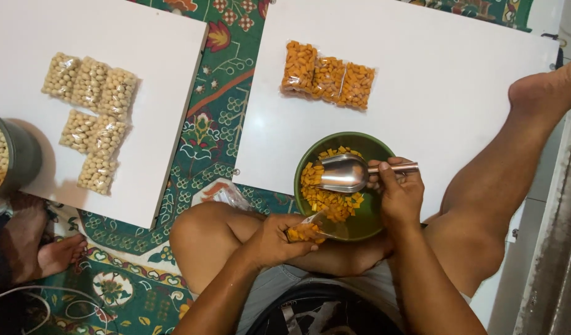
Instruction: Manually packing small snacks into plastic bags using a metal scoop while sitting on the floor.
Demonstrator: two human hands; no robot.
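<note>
Head camera looks straight down on me, and nearest to my body is my left hand (274,241), resting over my left knee. Its fingers are curled shut round a small clear plastic bag (308,231) that already has some orange snack pieces in its bottom. The bag's mouth points up and to the right, towards the near rim of the green bowl (375,144), and seems to touch or overlap that rim; I cannot tell which.

Just beyond, my right hand (400,193) is closed on the handle of a metal scoop (344,173). The scoop's long axis runs almost level, handle out to the right, open bowl to the left, and it hangs over the orange pieces (327,200) heaped in the left half of the green bowl. I cannot tell whether the scoop is loaded. So the bag lies below and left of the scoop's mouth, near it, and the left hand is much the nearer to the bag.

The green bowl sits at the near edge of the white board (434,74) in front of me. Farther along, towards the board's far edge, three filled bags of orange pieces (327,75) lie side by side, touching.

Across a strip of patterned green mat (220,118), a second white board (143,155) carries sealed bags of pale round snacks (91,105), with a grey pot (22,155) of the same at its left edge.
</note>
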